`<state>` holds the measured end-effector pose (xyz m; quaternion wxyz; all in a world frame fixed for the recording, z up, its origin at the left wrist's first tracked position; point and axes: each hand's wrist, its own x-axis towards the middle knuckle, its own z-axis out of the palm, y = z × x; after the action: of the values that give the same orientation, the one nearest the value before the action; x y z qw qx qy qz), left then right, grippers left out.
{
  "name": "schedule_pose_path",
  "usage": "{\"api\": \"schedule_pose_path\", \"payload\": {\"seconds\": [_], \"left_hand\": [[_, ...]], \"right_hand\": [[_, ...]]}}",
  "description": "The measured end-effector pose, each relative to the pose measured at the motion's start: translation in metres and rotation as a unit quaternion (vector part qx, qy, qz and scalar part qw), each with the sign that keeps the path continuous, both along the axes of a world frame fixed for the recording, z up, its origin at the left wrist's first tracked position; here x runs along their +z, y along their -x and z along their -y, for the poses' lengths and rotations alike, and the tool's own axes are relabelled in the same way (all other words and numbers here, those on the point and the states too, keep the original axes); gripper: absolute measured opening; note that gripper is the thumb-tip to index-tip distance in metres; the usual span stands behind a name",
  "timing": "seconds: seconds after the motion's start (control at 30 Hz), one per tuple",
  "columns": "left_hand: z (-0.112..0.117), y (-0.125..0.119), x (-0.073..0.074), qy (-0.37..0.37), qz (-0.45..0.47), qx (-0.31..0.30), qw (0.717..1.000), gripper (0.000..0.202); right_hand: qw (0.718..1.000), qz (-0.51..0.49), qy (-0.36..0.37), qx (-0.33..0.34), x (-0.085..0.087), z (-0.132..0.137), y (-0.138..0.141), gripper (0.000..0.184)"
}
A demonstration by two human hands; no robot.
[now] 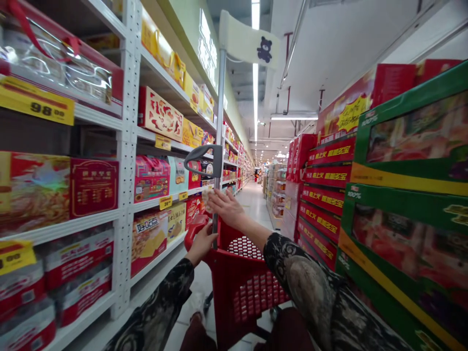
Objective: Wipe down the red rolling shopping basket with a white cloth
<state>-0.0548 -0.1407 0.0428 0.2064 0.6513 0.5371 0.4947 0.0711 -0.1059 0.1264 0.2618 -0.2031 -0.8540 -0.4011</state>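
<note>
Price tag [36,101] reads 98 left of hands [226,207] on red cart [241,297].

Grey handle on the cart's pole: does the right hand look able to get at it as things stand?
Probably yes: the right hand is open just below the grey handle, beside the pole, and nothing shows between them.

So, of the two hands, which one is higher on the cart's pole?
The right hand, its fingers spread at the cart's pole, just below the gray plastic grip; the left hand sits lower, by the red rim.
</note>
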Motion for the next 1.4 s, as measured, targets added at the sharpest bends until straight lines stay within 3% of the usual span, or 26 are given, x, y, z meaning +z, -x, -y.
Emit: {"api": "schedule_pose_path", "payload": {"seconds": [0.13, 0.23, 0.3, 0.43, 0.5, 0.57, 0.63, 0.8, 0.87, 0.93, 1.1, 1.17, 1.27, 1.4], "left_hand": [[0.002, 0.010, 0.001, 0.000, 0.036, -0.052, 0.998, 0.037], [0.004, 0.026, 0.001, 0.008, 0.017, -0.071, 0.997, 0.031], [0.004, 0.039, 0.002, 0.012, -0.008, -0.056, 0.998, 0.031], [0.003, 0.055, 0.006, 0.007, -0.089, 0.040, 0.995, 0.039], [0.006, 0.054, 0.008, -0.012, -0.158, 0.101, 0.982, 0.042], [0.010, 0.049, 0.010, -0.035, -0.228, 0.138, 0.963, 0.046], [0.016, 0.044, 0.008, -0.044, -0.282, 0.146, 0.947, 0.051], [0.022, 0.047, -0.013, 0.016, -0.368, 0.152, 0.917, 0.059], [0.020, 0.053, -0.024, 0.043, -0.384, 0.149, 0.910, 0.065], [0.019, 0.058, -0.032, 0.057, -0.395, 0.147, 0.905, 0.067], [0.019, 0.055, -0.039, 0.050, -0.400, 0.158, 0.902, 0.063], [0.020, 0.050, -0.040, 0.035, -0.400, 0.157, 0.902, 0.061], [0.022, 0.047, -0.043, 0.028, -0.418, 0.149, 0.896, 0.063], [0.026, 0.051, -0.046, 0.028, -0.460, 0.128, 0.878, 0.066]], "right_hand": [[0.999, 0.015, 0.019, 0.037, -0.046, -0.003, -0.009, 0.034], [0.998, 0.032, 0.023, 0.047, -0.059, -0.001, -0.008, 0.033], [0.997, 0.050, 0.034, 0.045, -0.053, 0.002, -0.006, 0.033], [0.999, 0.003, 0.040, 0.019, -0.015, 0.006, 0.001, 0.036], [0.999, -0.038, 0.036, -0.001, 0.001, 0.006, 0.004, 0.038], [0.999, -0.037, 0.039, -0.006, 0.003, 0.004, 0.004, 0.038], [0.999, 0.002, 0.047, 0.006, -0.012, 0.003, 0.002, 0.037], [0.993, 0.089, 0.066, 0.035, -0.083, 0.001, -0.008, 0.035], [0.991, 0.098, 0.076, 0.045, -0.100, 0.001, -0.008, 0.035], [0.991, 0.089, 0.083, 0.058, -0.103, -0.001, -0.005, 0.035], [0.997, -0.007, 0.077, 0.021, -0.074, -0.003, 0.007, 0.036], [0.997, -0.019, 0.078, 0.006, -0.071, -0.004, 0.008, 0.036], [0.995, 0.001, 0.094, 0.015, -0.089, -0.003, 0.007, 0.036], [0.990, -0.010, 0.137, 0.012, -0.132, 0.005, 0.005, 0.037]]}}
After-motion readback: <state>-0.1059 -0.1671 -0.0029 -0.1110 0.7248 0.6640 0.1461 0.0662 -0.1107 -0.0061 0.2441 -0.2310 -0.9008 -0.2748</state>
